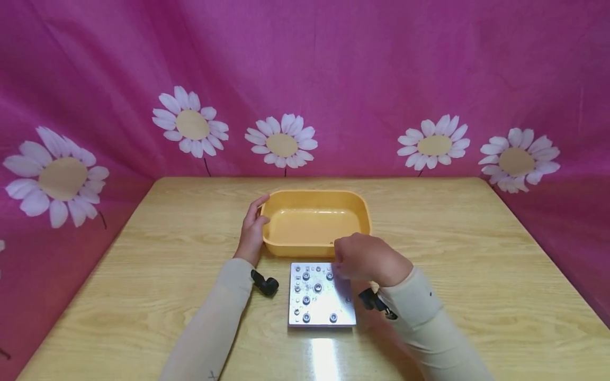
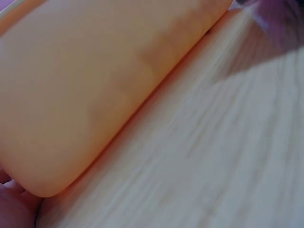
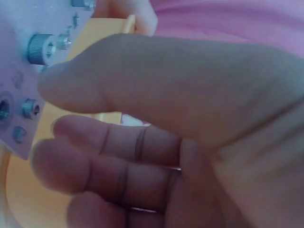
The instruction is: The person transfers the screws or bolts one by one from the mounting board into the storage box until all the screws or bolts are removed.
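A yellow plastic tub (image 1: 316, 250) stands on the table, and my left hand (image 1: 251, 230) holds its left rim, thumb inside. Its smooth outer wall (image 2: 85, 95) fills much of the left wrist view. In front lies a square metal plate (image 1: 324, 301) set with several socket head screws (image 3: 42, 49). My right hand (image 1: 369, 259) is over the plate's far right corner. In the right wrist view the thumb (image 3: 76, 88) meets the plate, apparently pinching a small screw; the screw is mostly covered and the index finger is hidden. The other fingers (image 3: 109, 171) are curled.
Tiny dark bits (image 1: 331, 243) show inside the tub near its front wall. The wooden table (image 1: 452, 254) stretches out on both sides, and a pink flowered cloth (image 1: 352, 79) hangs behind it. Small black cameras (image 1: 265, 284) are strapped at both wrists.
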{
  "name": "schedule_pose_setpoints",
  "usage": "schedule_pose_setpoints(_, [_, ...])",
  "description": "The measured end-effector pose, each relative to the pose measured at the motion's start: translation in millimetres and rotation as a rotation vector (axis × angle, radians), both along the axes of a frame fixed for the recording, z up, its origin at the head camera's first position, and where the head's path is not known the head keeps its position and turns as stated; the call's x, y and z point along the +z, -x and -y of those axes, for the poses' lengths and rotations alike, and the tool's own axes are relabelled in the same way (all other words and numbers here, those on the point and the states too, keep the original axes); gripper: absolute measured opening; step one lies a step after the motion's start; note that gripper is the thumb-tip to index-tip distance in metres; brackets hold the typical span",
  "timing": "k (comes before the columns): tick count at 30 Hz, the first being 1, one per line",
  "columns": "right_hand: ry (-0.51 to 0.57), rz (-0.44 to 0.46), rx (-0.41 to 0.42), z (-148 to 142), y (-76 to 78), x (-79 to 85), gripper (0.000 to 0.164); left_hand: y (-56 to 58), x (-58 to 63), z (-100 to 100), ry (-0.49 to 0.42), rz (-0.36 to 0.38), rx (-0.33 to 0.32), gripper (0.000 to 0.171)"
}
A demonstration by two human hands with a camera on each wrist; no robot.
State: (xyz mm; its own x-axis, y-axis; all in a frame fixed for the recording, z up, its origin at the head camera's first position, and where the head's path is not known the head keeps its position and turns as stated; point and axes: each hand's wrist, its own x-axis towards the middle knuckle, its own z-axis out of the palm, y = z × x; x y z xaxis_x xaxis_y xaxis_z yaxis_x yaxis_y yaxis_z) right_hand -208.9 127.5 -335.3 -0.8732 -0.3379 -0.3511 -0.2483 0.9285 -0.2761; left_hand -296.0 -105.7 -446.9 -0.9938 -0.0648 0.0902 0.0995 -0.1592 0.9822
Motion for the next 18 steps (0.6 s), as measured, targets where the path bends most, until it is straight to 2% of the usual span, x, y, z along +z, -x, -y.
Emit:
schedule_pose_setpoints(5, [-0.061,-0.052,0.029,4.9,-0.8,-5.9,0.015,-0.2,0.1,0.7,0.003,0.003,0.021,0.057])
schedule_pose_setpoints(10, [-0.057,-0.046,0.007,6.4,-0.2,-8.8,0.014,0.1,0.7,-0.2,-0.029,-0.001,0.009,0.058])
schedule_pose_setpoints(18, [-0.051,-0.063,0.003,6.8,1.3,-13.3,0.012,-0.5,-0.2,0.4,-0.022,0.006,-0.005,0.058])
